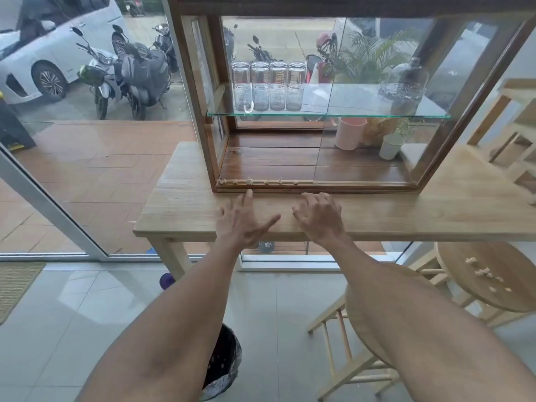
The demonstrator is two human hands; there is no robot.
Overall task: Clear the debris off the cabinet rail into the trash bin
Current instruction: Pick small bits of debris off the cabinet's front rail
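1. Debris [249,181] lies scattered along the cabinet rail [333,183]; the trash bin [224,364] stands on the floor below.
2. Left hand [242,223] and right hand [319,217], fingers spread and empty, hover over the table [179,204].
3. Pinching each crumb singly would likely avoid scattering.

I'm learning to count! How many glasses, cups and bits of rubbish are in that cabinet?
Measuring glasses on the glass shelf: 4
Cups, one pink and one white: 2
Debris bits on the rail: about 6
Debris bit on the cabinet floor: 1
Total: about 13
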